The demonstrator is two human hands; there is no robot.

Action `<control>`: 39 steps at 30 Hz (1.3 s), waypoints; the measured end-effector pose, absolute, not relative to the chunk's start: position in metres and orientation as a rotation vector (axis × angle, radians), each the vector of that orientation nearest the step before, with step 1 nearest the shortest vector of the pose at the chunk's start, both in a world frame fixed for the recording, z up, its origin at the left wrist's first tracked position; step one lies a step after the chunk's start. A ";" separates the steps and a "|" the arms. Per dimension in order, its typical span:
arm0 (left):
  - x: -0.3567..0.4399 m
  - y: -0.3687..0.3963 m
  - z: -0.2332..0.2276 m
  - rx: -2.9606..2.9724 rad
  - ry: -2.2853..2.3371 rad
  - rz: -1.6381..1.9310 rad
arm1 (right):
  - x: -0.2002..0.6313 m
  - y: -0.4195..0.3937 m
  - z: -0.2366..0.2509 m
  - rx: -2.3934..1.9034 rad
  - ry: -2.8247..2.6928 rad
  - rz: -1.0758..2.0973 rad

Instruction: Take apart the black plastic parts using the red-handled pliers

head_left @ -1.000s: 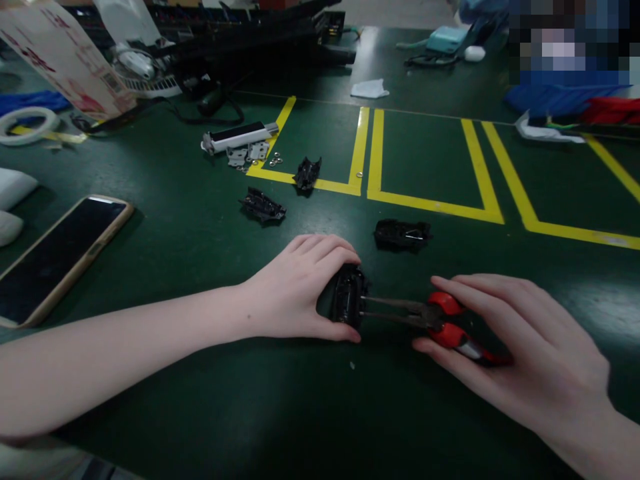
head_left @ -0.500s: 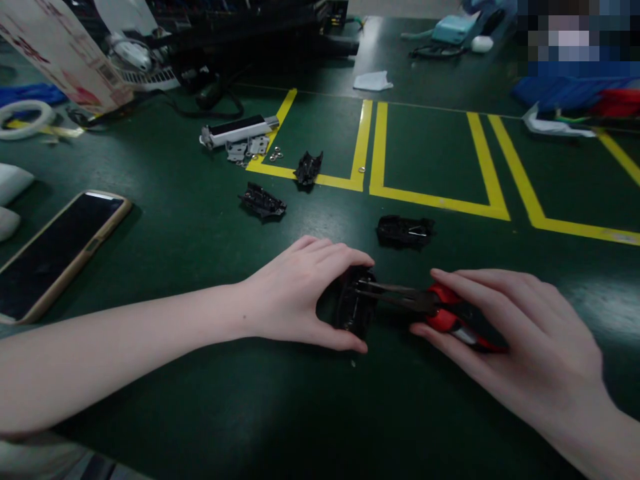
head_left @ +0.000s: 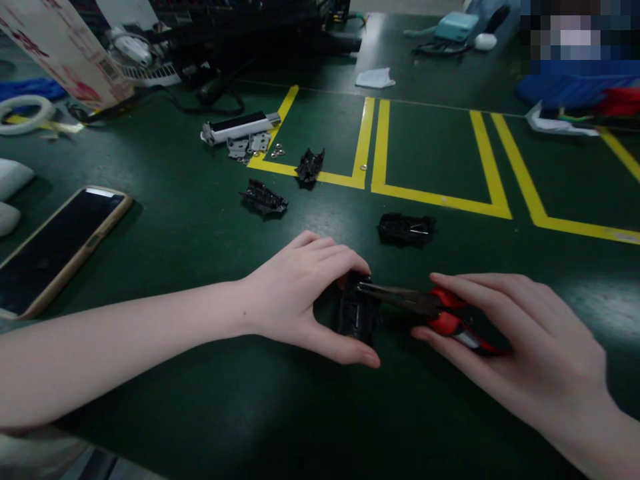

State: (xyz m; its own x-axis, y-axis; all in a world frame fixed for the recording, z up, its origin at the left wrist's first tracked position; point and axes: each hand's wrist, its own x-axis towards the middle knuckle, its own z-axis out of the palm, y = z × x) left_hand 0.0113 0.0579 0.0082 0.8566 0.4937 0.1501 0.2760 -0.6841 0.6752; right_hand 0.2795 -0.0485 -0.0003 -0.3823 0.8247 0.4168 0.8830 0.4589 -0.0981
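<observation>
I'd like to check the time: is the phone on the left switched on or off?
Off, it seems: the phone lies face up on the green table, its screen plain dark apart from a glare.

Black casing (head_left: 406, 229) lies just beyond both hands.

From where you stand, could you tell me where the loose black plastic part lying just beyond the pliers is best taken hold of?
Probably across its two long sides, coming down from above. The black plastic part lies flat and lengthwise on the green table, with bare surface all round it, so fingers can close over its narrow width.
</observation>
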 end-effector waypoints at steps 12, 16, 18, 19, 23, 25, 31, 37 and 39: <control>0.012 0.057 0.008 2.365 0.553 0.451 | 0.276 -0.049 0.001 -1.442 -2.276 -0.132; 0.012 0.057 0.009 2.380 0.540 0.440 | 0.276 -0.050 0.001 -1.447 -2.272 -0.119; 0.012 0.056 0.009 2.390 0.543 0.429 | 0.275 -0.051 0.001 -1.460 -2.266 -0.111; 0.012 0.057 0.008 2.398 0.547 0.422 | 0.275 -0.051 0.001 -1.469 -2.263 -0.104; 0.013 0.057 0.006 2.426 0.534 0.408 | 0.274 -0.050 0.001 -1.427 -2.276 -0.094; 0.013 0.058 0.005 2.434 0.521 0.409 | 0.274 -0.050 0.001 -1.407 -2.288 -0.100; 0.012 0.058 0.005 2.443 0.500 0.427 | 0.274 -0.051 0.003 -1.426 -2.310 -0.105; 0.012 0.060 0.005 2.445 0.499 0.399 | 0.274 -0.050 0.000 -1.379 -2.332 -0.101; 0.012 0.060 0.005 2.456 0.484 0.393 | 0.274 -0.051 -0.001 -1.387 -2.337 -0.065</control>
